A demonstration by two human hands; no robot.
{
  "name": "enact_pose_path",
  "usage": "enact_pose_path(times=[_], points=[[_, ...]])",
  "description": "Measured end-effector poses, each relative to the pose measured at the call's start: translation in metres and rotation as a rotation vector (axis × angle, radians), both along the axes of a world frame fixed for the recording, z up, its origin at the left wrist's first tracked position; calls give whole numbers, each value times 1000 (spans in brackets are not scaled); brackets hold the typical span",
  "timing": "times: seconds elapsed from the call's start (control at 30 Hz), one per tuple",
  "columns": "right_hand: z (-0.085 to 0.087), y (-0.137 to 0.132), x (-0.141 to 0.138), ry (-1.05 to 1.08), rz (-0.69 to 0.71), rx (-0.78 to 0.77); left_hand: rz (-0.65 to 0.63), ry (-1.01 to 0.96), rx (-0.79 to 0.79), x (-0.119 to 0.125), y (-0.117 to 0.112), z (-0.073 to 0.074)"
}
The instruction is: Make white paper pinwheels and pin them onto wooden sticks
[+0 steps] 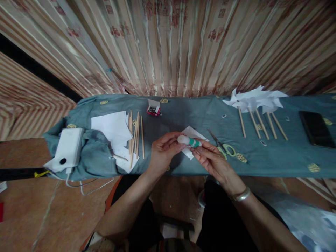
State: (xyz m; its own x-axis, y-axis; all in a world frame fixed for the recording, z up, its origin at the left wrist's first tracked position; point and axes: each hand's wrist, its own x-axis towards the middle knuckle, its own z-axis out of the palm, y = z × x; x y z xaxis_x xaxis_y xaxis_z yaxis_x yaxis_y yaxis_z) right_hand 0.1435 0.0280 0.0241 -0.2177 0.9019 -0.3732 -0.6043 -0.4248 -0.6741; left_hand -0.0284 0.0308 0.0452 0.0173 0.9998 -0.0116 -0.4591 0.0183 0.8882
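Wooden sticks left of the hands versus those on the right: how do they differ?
The left sticks are bare and bunched, overlapping on white paper sheets; the right sticks each carry a white pinwheel and lie spread apart on the cloth. Both are plain light wood, lying flat.

We see only part of the glue stick [189,141]: the fingers of the left hand [162,152] wrap its white end and those of the right hand [214,161] cover its green end, so any label is lost to us. The folded white paper [193,133] beneath shows only corners past the hands. Both forearms run off the bottom edge. What the small open box [154,109] holds is too small for us to name, as are the little tags [264,142] on the blue cloth [275,157], which hides the table under it entirely. The dark phone [316,128] shows nothing on its screen.
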Motion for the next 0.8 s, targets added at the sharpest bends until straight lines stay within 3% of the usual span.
enact_pose_path(times=[0.17, 0.4, 0.6, 0.8], points=[[-2, -9, 9, 162, -44, -58, -24, 89, 96, 13, -7, 6], [-2, -20, 5, 235, -10, -55, 32, 326, 303, 30, -12, 10], [-3, -23, 0, 267, 84, -49, 42, 469, 379, 39, -15, 16], [0, -24, -2, 321, 66, -105, 57, 513, 423, 40, -16, 21]])
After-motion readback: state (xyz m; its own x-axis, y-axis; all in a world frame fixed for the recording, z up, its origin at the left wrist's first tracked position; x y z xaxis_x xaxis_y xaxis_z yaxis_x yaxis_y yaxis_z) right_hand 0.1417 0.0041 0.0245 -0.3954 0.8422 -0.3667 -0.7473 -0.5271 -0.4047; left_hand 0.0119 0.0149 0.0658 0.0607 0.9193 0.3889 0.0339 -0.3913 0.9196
